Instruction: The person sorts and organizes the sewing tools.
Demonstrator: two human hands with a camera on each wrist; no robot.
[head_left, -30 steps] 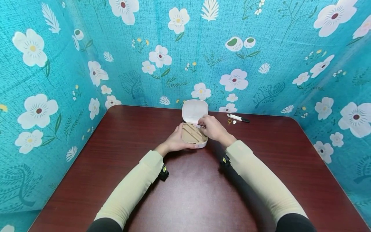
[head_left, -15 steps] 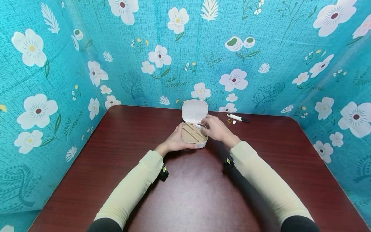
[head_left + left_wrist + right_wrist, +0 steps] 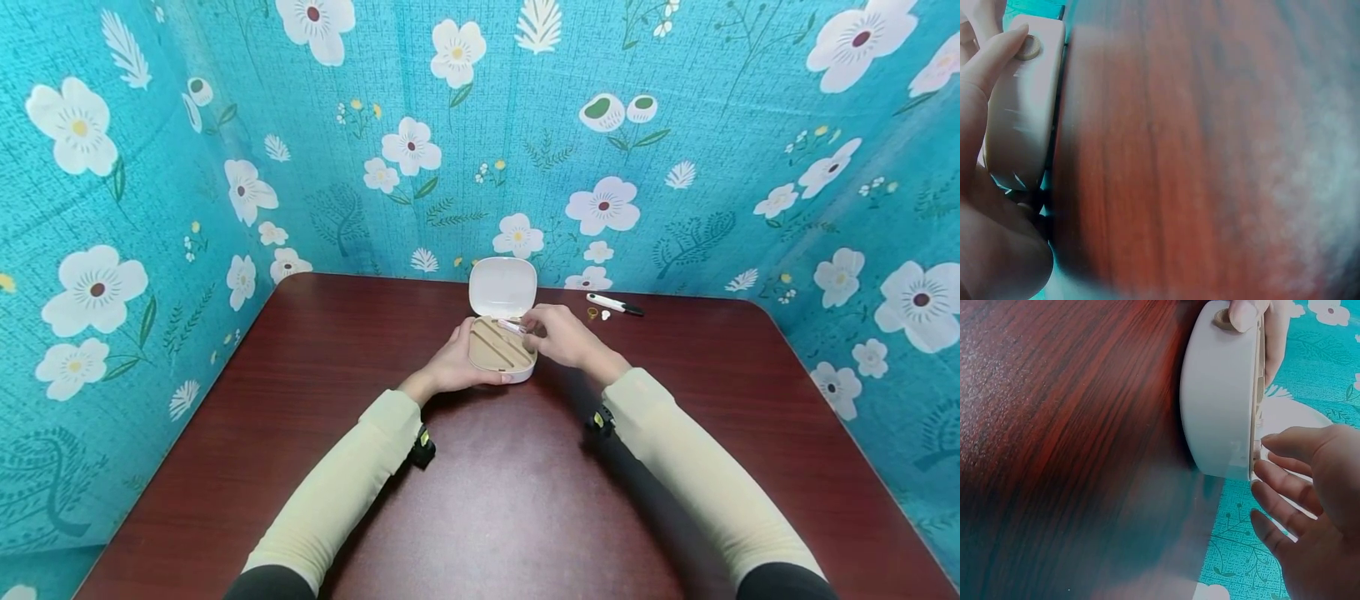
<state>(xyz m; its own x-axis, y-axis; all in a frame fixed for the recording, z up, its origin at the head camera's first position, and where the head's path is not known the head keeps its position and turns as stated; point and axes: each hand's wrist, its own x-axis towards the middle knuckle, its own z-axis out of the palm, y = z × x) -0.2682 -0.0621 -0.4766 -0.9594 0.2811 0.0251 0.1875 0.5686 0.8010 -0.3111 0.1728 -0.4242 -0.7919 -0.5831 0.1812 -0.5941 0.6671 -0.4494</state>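
Observation:
In the head view, a white case (image 3: 519,377) with a beige compartmented inside stands with its white lid (image 3: 502,287) up behind it. My left hand (image 3: 453,362) grips the case from the left, its thumb along the front; in the left wrist view the thumb (image 3: 1007,50) lies at the round front button (image 3: 1029,47). At the back right of the case, my right hand (image 3: 562,333) pinches one end of a small shiny, pale pinkish-silver piece (image 3: 512,327) over the compartments. The right wrist view shows thumb and fingertips (image 3: 1269,444) right at the case's open edge.
On the brown table (image 3: 510,500), right of the case, lie a white-and-black pen-like tool (image 3: 615,304), a small gold ring (image 3: 593,313) and a small white piece (image 3: 606,316). A turquoise flowered cloth (image 3: 480,150) hangs behind the table and at its sides.
My right hand has shifted slightly to the right, and more of the small shiny piece shows, at a changed tilt. My left hand and the case hold nearly the same place.

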